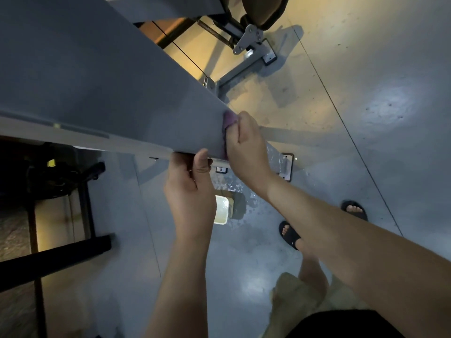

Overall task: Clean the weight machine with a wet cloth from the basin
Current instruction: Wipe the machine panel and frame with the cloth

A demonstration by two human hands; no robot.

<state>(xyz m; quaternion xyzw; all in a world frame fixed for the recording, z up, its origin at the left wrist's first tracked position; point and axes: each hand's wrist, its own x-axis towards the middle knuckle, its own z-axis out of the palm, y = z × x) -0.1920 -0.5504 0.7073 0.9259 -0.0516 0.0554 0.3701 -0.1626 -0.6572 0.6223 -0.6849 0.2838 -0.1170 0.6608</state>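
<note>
The cloth (229, 119) is held by the right hand (246, 147), fingers curled, against the machine panel (109, 81); its lower edge is gripped by the left hand (192, 191). Water is held in the basin (228, 211).

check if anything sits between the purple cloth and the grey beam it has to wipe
Nothing visible does: the right hand presses the purple cloth straight against the grey beam. The left hand grips the beam's lower edge close beside the cloth, so it may block a wipe along that edge.

head view | faces steeply down | close above weight machine (97, 81)
</note>
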